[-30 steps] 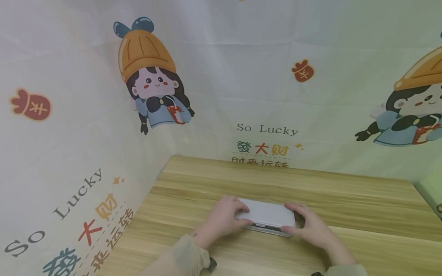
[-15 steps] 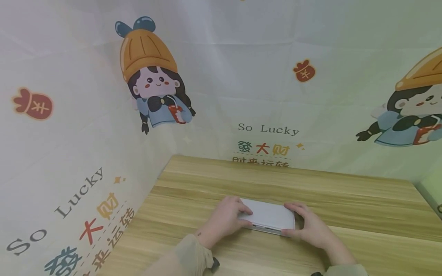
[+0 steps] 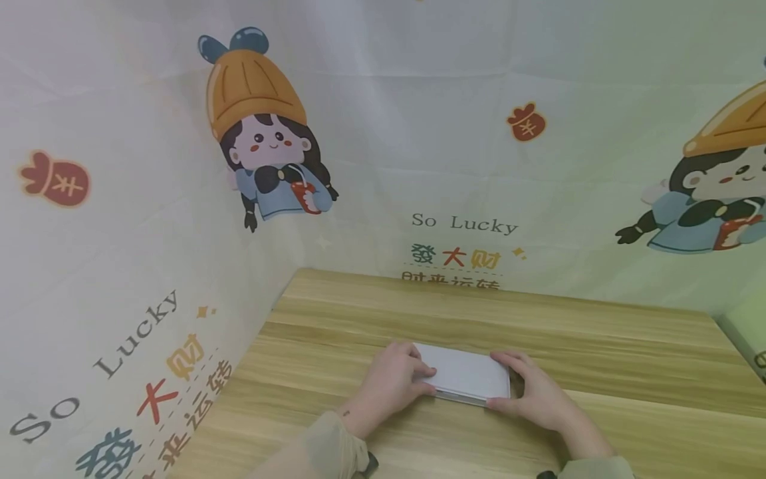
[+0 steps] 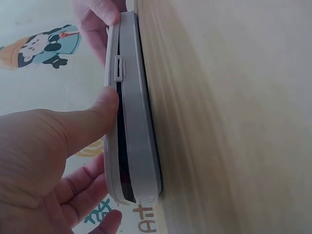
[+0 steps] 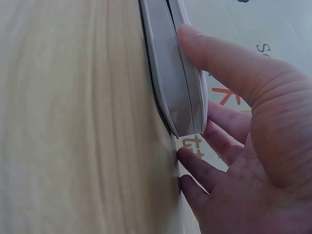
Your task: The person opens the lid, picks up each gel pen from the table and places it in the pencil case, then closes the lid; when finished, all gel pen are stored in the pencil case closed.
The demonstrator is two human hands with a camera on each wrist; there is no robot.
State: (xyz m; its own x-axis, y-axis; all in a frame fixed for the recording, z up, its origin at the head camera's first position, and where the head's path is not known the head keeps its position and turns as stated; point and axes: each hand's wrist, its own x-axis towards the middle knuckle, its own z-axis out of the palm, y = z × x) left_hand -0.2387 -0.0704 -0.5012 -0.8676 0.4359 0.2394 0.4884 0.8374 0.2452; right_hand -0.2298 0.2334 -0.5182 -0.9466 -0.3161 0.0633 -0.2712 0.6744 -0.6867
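Note:
A flat white hinged case lies on the wooden table, its long side toward me. My left hand holds its left end, thumb on the lid's front edge and fingers over the top. At the right end my right hand grips it, thumb at the front and fingers at the back edge. In the left wrist view a small clasp sits on the front, and a dark gap shows between lid and base, widest toward the left end. The right wrist view shows a thin seam at the right end. The case's contents are hidden.
The wooden table runs back to a printed cloth backdrop with cartoon figures and lettering. The cloth also hangs along the table's left side.
The lid has come down toward the base, and the dark gap along the front has narrowed. Both hands have stayed at the ends of the case, with only slight shifts.

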